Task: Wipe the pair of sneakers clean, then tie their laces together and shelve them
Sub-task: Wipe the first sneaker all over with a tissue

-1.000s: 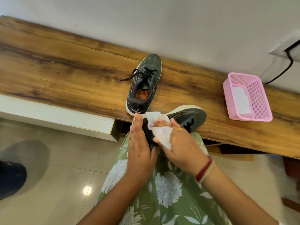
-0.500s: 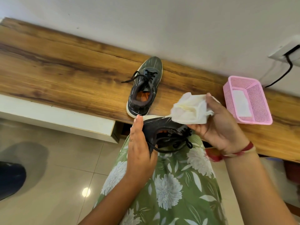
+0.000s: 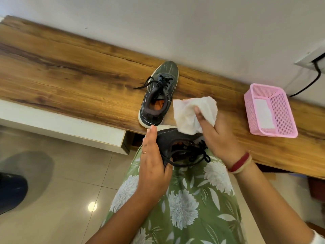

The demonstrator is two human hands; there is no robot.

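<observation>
From the head camera, the sneaker in hand (image 3: 175,140) hangs in front of the person's lap, just off the front edge of the wooden bench (image 3: 70,76). The left hand (image 3: 153,161) grips its heel, fingers laid flat along the outside and the thumb pinching from the inner side. The right hand (image 3: 216,138) holds a bunched white wipe (image 3: 193,113) closed in its fingers, just above the shoe. The shoe looks light, with a soft upper and a firmer sole, so the heel is probably the steadiest hold. Its loose laces (image 3: 190,155) dangle and could snag. The second sneaker (image 3: 158,97) stands on the bench close behind, unlaced. A pink basket (image 3: 281,110) holding a white sheet sits well to the right, beside a black cable (image 3: 314,80).
</observation>
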